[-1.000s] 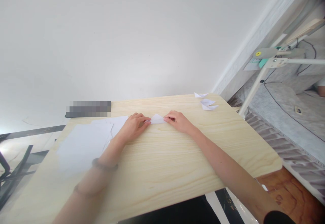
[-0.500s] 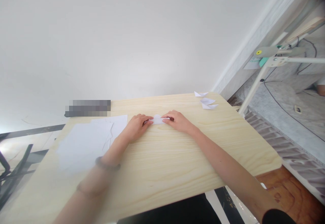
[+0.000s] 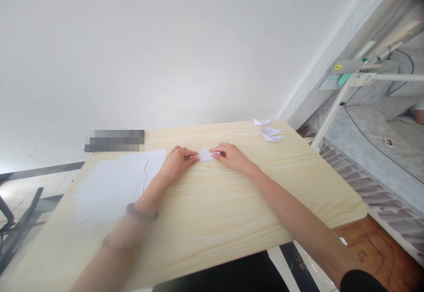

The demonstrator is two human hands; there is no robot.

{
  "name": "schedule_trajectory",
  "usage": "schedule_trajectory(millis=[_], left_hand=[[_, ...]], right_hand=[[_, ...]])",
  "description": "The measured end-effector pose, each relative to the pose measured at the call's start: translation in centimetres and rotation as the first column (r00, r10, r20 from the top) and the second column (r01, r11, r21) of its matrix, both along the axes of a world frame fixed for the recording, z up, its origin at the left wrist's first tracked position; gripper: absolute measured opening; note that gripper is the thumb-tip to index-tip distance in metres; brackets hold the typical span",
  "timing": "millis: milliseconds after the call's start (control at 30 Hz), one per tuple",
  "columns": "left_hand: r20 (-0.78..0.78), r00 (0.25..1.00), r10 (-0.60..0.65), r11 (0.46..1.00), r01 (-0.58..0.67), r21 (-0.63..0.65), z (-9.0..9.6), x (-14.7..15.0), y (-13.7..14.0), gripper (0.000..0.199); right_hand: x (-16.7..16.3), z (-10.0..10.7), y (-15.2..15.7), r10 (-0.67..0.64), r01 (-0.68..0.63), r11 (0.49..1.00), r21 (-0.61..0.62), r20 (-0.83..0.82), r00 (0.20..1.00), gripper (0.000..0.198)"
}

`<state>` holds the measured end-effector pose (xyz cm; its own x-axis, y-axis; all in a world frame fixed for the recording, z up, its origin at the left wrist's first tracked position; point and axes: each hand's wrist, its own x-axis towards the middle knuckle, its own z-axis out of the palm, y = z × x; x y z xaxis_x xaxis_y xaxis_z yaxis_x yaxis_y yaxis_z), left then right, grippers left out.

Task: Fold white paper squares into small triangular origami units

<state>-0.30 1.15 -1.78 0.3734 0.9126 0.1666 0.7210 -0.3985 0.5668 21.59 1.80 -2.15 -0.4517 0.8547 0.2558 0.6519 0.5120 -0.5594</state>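
Note:
A small piece of folded white paper [image 3: 206,155] is held between my two hands, just above or on the tabletop; I cannot tell which. My left hand [image 3: 179,161] pinches its left end between thumb and fingers. At the right end, the thumb and fingers of my right hand [image 3: 231,156] close on the same paper. The fingertips cover both ends, so only the middle shows, with a small raised part along its far edge.
White paper sheets [image 3: 109,186] lie at the left of the wooden table [image 3: 215,221]. Folded paper boats [image 3: 272,136] stand near the far right corner. A blurred-out dark object [image 3: 114,141] sits at the back left. Beyond the right edge rises a white metal frame [image 3: 334,106].
Both hands stay on the folded paper in nearly the same place. My left hand and wrist have shifted very slightly.

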Motion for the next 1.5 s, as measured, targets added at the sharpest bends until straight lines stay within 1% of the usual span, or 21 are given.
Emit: schedule_trajectory(millis=[200,333,400,467,533,633,733,800,900,1067,1167,1233,1300,1367,1433,1500], left_hand=[[-0.022,0.999,0.048,0.999,-0.048,-0.020,-0.2,-0.1,0.2,0.027],[-0.079,0.996,0.034,0.999,-0.035,-0.004,-0.5,-0.4,0.4,0.028],[-0.108,0.994,0.022,1.000,-0.022,0.005,-0.5,-0.5,0.4,0.028],[-0.128,0.991,0.024,1.000,-0.025,0.000,-0.4,-0.5,0.5,0.029],[-0.133,0.990,0.046,0.999,-0.048,-0.015,-0.4,-0.5,0.5,0.031],[-0.127,0.990,0.068,0.997,-0.071,-0.020,-0.5,-0.4,0.6,0.034],[-0.125,0.990,0.062,0.998,-0.062,0.003,-0.7,-0.5,0.7,0.035],[-0.126,0.990,0.056,0.998,-0.055,0.014,-0.8,-0.6,0.8,0.035],[-0.126,0.991,0.045,0.999,-0.042,0.023,-0.9,-0.6,0.7,0.035],[-0.135,0.990,0.041,0.999,-0.039,0.023,-0.8,-0.5,0.8,0.034],[-0.143,0.989,0.042,0.999,-0.039,0.022,-0.8,-0.6,0.9,0.033],[-0.149,0.988,0.040,0.999,-0.036,0.031,-0.8,-0.7,0.9,0.034],[-0.143,0.990,0.021,0.998,-0.012,0.068,-0.7,-0.8,0.7,0.035],[-0.120,0.992,-0.046,0.988,0.062,0.141,-0.4,-0.7,0.3,0.032],[-0.116,0.974,-0.193,0.957,0.213,0.197,0.0,-0.5,-0.2,0.026],[-0.131,0.948,-0.291,0.925,0.314,0.215,0.3,-0.1,-0.5,0.026]], right_hand=[[0.0,-0.4,0.0,-0.011,0.010,1.000,-0.027,-0.029,1.000,0.022],[0.1,-0.7,0.1,-0.017,0.013,0.998,-0.064,-0.066,0.998,0.023],[0.2,-0.8,0.0,-0.007,0.002,0.998,-0.062,-0.070,0.998,0.024],[0.2,-0.8,-0.2,-0.003,0.002,1.000,-0.009,-0.068,0.998,0.025],[0.0,-0.8,-0.5,0.012,-0.008,0.995,0.099,-0.046,0.999,0.025],[-0.5,-0.7,-1.0,0.066,-0.081,0.957,0.279,0.064,0.996,0.027],[-0.9,-0.7,-1.1,0.102,-0.168,0.910,0.378,0.189,0.977,0.035],[-1.1,-0.7,-1.1,0.113,-0.198,0.895,0.400,0.225,0.968,0.037],[-1.0,-0.6,-0.9,0.134,-0.216,0.892,0.398,0.225,0.965,0.040],[0.6,-0.3,-0.3,0.141,-0.188,0.902,0.388,0.148,0.979,0.033],[2.0,-0.2,0.2,0.136,-0.162,0.908,0.386,0.095,0.986,0.033],[2.6,-0.2,0.3,0.153,-0.172,0.908,0.381,0.080,0.985,0.034],[2.9,-0.2,0.4,0.170,-0.188,0.908,0.375,0.079,0.982,0.032],[2.8,-0.1,0.3,0.177,-0.192,0.912,0.362,0.073,0.981,0.030],[2.5,0.0,0.0,0.173,-0.182,0.924,0.337,0.056,0.983,0.027],[2.2,0.2,-0.3,0.168,-0.173,0.936,0.307,0.043,0.985,0.022]])
